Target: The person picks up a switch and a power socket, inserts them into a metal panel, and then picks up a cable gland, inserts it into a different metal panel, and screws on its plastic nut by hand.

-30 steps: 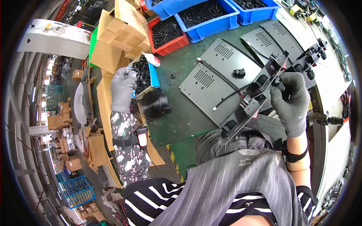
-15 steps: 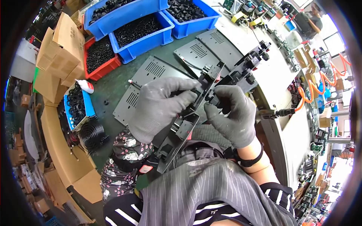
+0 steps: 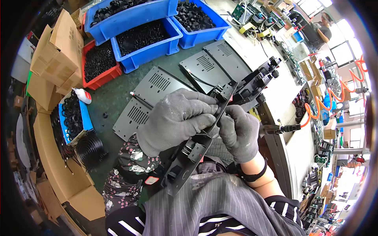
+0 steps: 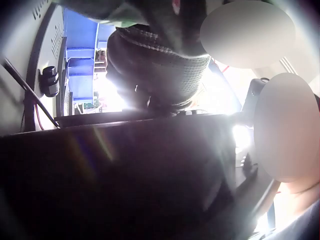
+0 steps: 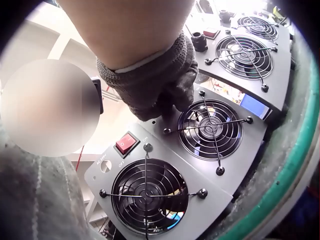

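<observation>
My gloved left hand [image 3: 173,120] lies over the inner side of a dark sheet-metal fan panel [image 3: 177,179], pinching a small part that the fingers hide. On the panel's outer side, the curled fingers of my gloved right hand [image 3: 240,135] grip a black cable gland, now covered by them. The right wrist view shows that outer face, with round fan guards [image 5: 210,126] and a red rocker switch [image 5: 127,143]; the right fingertips are close above the upper fan. Another black cable gland [image 4: 50,81] stands on a grey vented plate in the left wrist view.
Grey slotted plates [image 3: 145,84] lie behind the hands. At the back are blue bins [image 3: 149,53] and a red bin [image 3: 104,78] of small black parts. A box of black rings [image 3: 73,114], a white bottle [image 3: 82,95] and a coil of black cable [image 3: 90,149] are at left.
My left hand has come from the box of black rings to the panel's inner side. The right hand has closed in on the outer face, its gland now hidden. The head view has turned right.
</observation>
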`<state>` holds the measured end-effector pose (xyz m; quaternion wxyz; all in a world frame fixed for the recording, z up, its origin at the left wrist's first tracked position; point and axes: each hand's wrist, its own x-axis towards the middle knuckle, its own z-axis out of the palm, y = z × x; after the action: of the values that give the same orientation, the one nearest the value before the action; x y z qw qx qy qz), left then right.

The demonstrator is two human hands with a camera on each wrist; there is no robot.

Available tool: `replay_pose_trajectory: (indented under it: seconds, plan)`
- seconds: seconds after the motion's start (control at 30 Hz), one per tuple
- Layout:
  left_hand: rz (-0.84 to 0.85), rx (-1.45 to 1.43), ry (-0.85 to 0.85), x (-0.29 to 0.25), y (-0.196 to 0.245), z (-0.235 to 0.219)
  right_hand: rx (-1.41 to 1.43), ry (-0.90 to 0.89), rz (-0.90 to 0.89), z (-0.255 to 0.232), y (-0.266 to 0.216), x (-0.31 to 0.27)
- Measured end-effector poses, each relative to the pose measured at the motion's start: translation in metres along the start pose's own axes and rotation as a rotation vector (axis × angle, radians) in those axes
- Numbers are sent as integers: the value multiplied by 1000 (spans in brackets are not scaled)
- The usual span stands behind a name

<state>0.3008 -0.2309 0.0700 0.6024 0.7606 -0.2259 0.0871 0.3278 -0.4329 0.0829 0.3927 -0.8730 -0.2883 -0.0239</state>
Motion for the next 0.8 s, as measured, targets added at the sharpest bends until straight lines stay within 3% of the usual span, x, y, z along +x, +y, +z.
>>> replay_pose_trajectory:
  seconds: [0.07,0.17,0.23,0.33,0.37,0.43,0.53,0.63,0.73,0.8]
  plan:
    - [-183,-205,-49,3,6,-3,-54,6,-34,2,0,1]
    - [-218,-218,40,1,-3,9,-190,12,-121,3,-1,0]
    - [-191,-143,18,3,-2,7,-181,93,-93,3,-5,-3]
    - [-194,-209,-31,0,-11,6,-97,80,-105,3,0,-7]
    - [-283,-315,-61,0,-3,4,-78,123,-113,1,-2,-8]
    - [-394,-438,-75,0,1,5,-44,43,-89,-4,-5,-6]
    - [-269,-239,-74,0,-6,5,23,0,-35,-1,-1,-3]
    - [-222,-230,-61,-4,-6,5,56,-26,-27,4,2,-5]
    - [-225,-261,-36,-4,1,6,-27,186,-198,8,1,-8]
    - [-219,-199,-59,1,3,5,2,206,-170,12,2,-10]
